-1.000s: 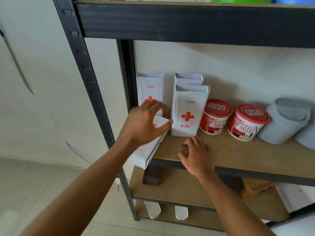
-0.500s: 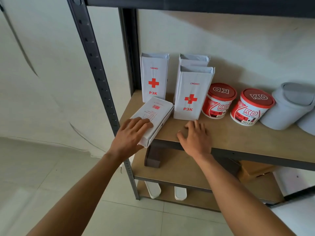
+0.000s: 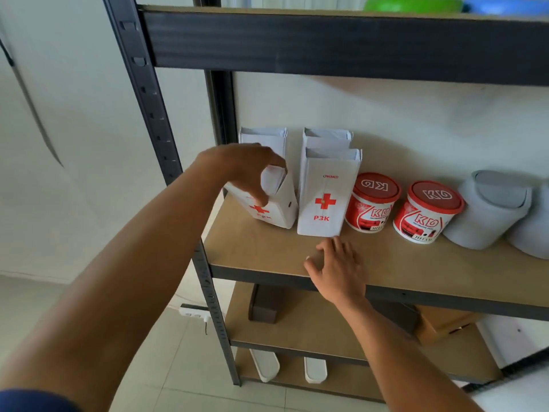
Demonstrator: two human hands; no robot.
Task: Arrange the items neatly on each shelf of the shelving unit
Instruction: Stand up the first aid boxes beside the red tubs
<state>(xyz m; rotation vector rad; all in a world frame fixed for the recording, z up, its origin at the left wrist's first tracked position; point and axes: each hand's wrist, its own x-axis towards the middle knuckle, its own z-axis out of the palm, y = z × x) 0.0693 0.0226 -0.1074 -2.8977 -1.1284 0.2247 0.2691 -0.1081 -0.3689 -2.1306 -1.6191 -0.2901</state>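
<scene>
Head view: the left hand, fingers clamped round its top, tips the first-aid box — flat a moment ago — nearly upright on the shelf beside its standing twin, so the row is nearly neat; the right hand lies flat, fingers straight.

white power strip on pale tiled floor, white wall behind

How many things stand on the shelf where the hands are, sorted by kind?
White first-aid boxes: 4, one tilted in the left hand
Red-lidded tubs: 2
Grey bins: 2
Total: 8
</scene>
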